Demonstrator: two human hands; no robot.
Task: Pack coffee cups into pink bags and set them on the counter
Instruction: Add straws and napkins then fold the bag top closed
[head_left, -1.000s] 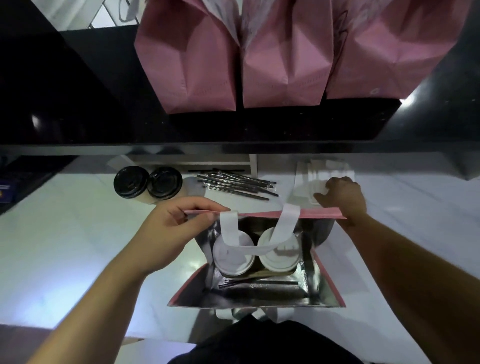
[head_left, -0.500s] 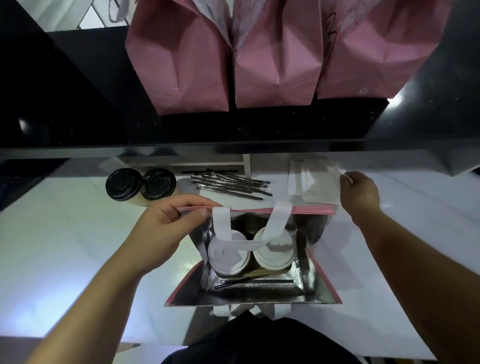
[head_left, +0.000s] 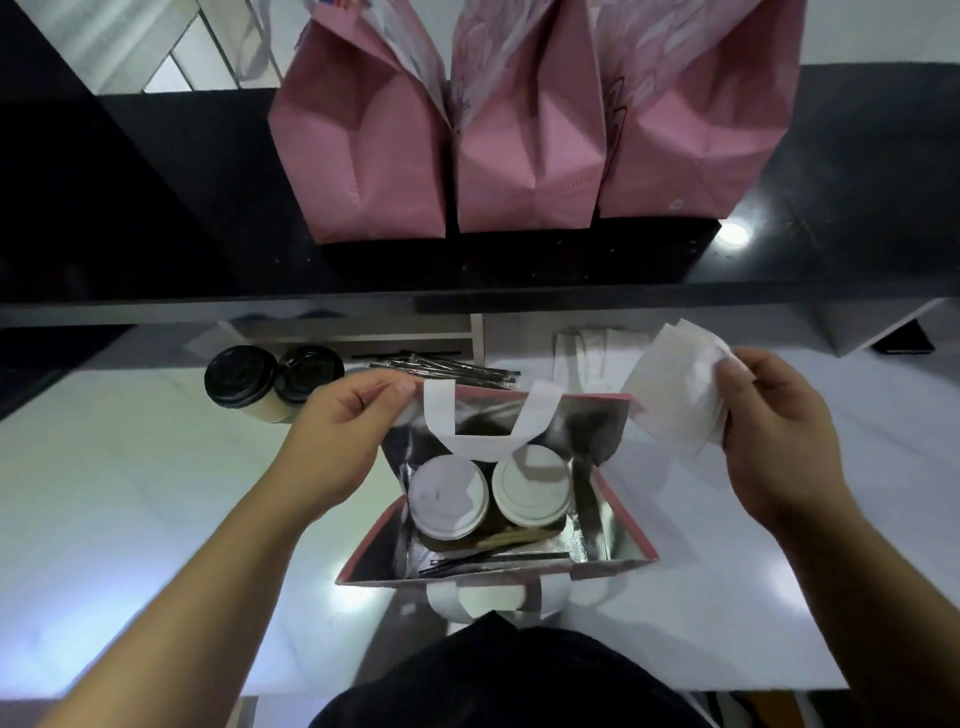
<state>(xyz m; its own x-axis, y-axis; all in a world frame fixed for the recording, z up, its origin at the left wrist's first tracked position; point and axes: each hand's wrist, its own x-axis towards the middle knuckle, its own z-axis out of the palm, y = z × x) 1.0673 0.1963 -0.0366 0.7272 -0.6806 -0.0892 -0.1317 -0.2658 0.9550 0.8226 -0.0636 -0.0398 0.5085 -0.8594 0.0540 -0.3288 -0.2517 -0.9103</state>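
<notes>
An open pink bag (head_left: 626, 525) with a silver lining and white handles stands on the white worktop in front of me. Two white-lidded coffee cups (head_left: 449, 499) (head_left: 532, 491) sit side by side inside it, with dark wrapped straws along the near wall. My left hand (head_left: 343, 431) pinches the bag's far rim at its left corner. My right hand (head_left: 774, 431) holds a white napkin (head_left: 675, 395) up in the air, just right of the bag's mouth. Three closed pink bags (head_left: 363, 156) (head_left: 530, 150) (head_left: 696, 130) stand in a row on the black counter behind.
Two black-lidded cups (head_left: 240, 376) (head_left: 306, 371) stand at the back left of the worktop. A pile of dark wrapped straws (head_left: 457, 366) lies behind the bag. A stack of white napkins (head_left: 587, 353) lies at the back right. The black counter edge (head_left: 156, 291) overhangs the worktop.
My right hand left the bag's rim, reached to the napkin stack and came back up holding a napkin. My left hand stayed on the bag's rim.
</notes>
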